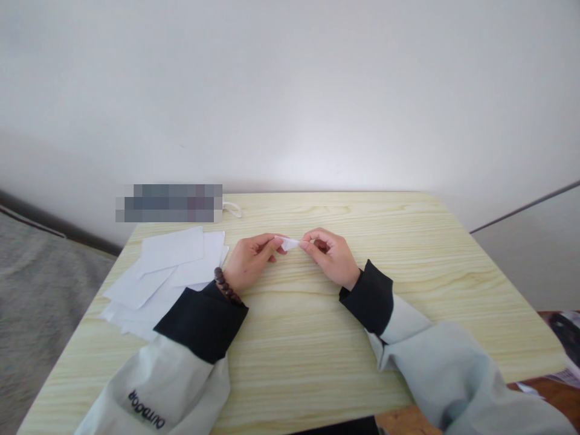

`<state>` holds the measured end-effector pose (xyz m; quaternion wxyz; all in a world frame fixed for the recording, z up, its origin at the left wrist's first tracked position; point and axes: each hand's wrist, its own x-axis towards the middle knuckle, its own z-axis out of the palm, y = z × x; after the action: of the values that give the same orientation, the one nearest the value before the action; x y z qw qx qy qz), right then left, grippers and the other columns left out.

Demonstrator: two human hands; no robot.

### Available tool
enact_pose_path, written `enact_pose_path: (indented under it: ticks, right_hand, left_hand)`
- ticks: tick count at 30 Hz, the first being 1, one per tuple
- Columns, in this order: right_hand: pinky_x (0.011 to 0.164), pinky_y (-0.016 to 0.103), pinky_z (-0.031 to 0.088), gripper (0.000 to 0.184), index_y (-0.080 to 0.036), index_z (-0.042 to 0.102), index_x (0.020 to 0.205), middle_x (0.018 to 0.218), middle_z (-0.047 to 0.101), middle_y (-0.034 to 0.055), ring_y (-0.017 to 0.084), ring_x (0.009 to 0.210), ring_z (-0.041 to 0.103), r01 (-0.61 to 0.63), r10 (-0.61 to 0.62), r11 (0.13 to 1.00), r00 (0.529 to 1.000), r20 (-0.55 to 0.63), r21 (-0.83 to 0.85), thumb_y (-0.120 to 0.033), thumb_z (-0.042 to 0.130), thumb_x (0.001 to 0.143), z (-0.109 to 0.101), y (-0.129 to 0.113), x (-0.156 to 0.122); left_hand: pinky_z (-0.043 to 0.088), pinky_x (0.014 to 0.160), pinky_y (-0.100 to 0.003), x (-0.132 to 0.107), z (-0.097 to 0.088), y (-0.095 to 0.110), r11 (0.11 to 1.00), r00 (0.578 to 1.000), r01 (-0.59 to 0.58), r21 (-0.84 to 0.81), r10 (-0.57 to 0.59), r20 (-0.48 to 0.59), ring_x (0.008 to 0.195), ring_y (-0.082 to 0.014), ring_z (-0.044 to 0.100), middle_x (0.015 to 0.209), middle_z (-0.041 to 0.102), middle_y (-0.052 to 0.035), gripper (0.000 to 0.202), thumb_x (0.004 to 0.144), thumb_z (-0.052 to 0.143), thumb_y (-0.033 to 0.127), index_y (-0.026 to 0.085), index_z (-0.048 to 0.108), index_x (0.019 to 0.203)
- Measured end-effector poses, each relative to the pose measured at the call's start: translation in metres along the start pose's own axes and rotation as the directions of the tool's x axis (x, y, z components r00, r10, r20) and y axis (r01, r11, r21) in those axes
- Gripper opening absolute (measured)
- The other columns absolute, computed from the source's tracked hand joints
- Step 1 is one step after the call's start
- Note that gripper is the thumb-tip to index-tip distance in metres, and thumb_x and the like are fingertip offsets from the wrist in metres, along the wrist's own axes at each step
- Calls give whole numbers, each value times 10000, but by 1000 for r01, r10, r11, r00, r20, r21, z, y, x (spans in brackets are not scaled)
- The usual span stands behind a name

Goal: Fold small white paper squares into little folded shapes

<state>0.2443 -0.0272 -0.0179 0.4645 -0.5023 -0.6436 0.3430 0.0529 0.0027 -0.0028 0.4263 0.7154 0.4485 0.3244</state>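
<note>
A small folded piece of white paper [290,243] is held just above the pale wooden table [408,254], near its middle. My left hand [251,260] pinches its left end with fingers closed, and a brown bead bracelet sits on that wrist. My right hand [330,254] pinches the right end, fingers curled. Both forearms rest on the table in grey sleeves with black cuffs.
A loose pile of white paper sheets [158,272] lies on the table's left part, partly under my left sleeve. A white cord loop [232,209] lies at the far edge beside a blurred-out patch. A white wall rises behind the table.
</note>
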Motion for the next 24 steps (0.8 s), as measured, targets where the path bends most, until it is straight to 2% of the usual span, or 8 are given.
enact_pose_path:
  ticks: [7, 12, 15, 17, 19, 24]
  right_hand:
    - [479, 217, 336, 185, -171, 613, 756, 632, 541, -20, 72, 491, 399, 33, -32, 998, 999, 20, -47, -345, 598, 815, 1, -1, 0]
    - [478, 219, 334, 189, -170, 603, 756, 627, 543, -21, 73, 488, 402, 2, -3, 999, 1000, -4, -37, -349, 596, 815, 1, 0, 0]
    - [484, 219, 339, 175, -171, 600, 762, 651, 556, -17, 74, 495, 412, 12, -11, 999, 1000, 4, -37, -336, 591, 818, 0, -1, 0]
    - [492, 219, 346, 163, -171, 600, 764, 673, 566, -12, 73, 503, 418, 42, -41, 998, 999, 29, -47, -322, 586, 824, 0, -2, 0]
    - [504, 217, 353, 148, -170, 604, 766, 707, 578, -5, 72, 519, 427, 86, -82, 994, 995, 64, -68, -300, 578, 832, 0, -2, 1]
    - [501, 216, 357, 153, -173, 603, 774, 720, 585, 0, 75, 523, 432, 96, -92, 992, 994, 59, -80, -308, 573, 839, 0, -1, 1]
  left_hand:
    - [472, 560, -200, 0, 0, 0, 1000, 1000, 13, -2, -13, -9, 568, -111, 580, 709, 689, -20, 382, 850, 493, 479, 157, 682, 771]
    - [481, 565, -226, 0, 2, 0, 994, 1000, 28, -109, -28, 8, 680, -154, 632, 785, 707, -46, 397, 781, 582, 502, 153, 660, 952]
    - [452, 547, -225, 0, 2, 0, 999, 1000, 7, -46, -5, 24, 616, -134, 602, 750, 700, -21, 349, 738, 643, 476, 161, 675, 883]
    - [429, 530, -220, 0, 1, -1, 1000, 1000, -8, 20, 7, 22, 561, -116, 567, 673, 674, 3, 300, 752, 634, 452, 164, 682, 820]
    - [422, 529, -218, -1, 0, -2, 998, 1000, -20, 55, 19, 19, 548, -111, 553, 645, 659, 16, 274, 769, 622, 429, 170, 687, 830]
    - [440, 542, -226, 0, 1, -4, 999, 1000, -14, 41, 13, 14, 553, -115, 552, 671, 670, 4, 288, 762, 628, 442, 171, 689, 836]
